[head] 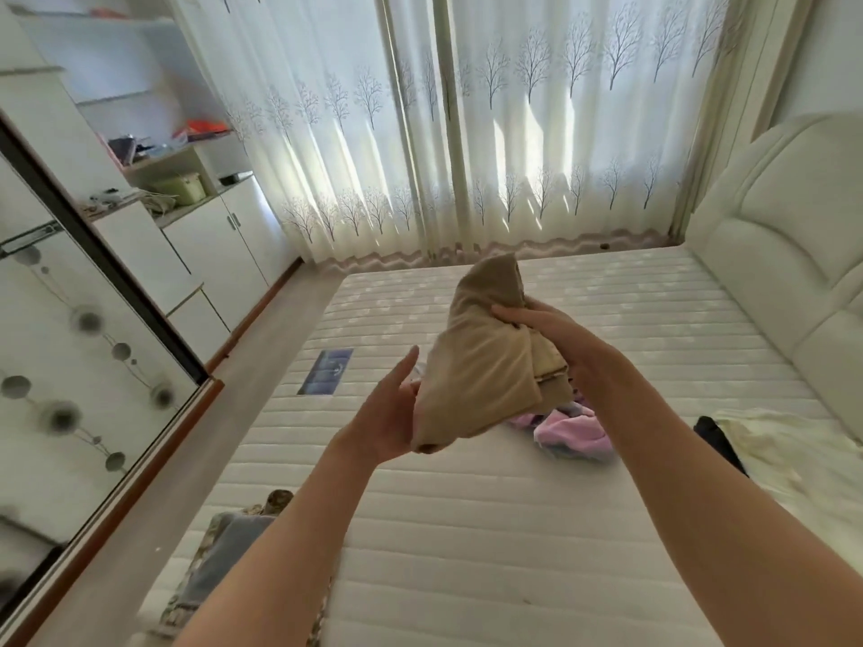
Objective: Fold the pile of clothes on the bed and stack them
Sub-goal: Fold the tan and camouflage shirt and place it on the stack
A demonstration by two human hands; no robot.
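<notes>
Garment, folded tan soft cloth (485,357): light, floppy; right hand (546,333) grips its folded edge, left hand (397,413) flat beneath, supporting.

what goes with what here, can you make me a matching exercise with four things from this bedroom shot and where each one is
Things:
1. tan folded garment
2. pink and purple clothes
3. cream cloth
4. green box

Places:
A. on the shelf unit by the curtain
B. held up between both hands
C. on the mattress, right edge, near the headboard
D. on the mattress, behind the raised garment

Pairs: 1-B, 2-D, 3-C, 4-A
</notes>
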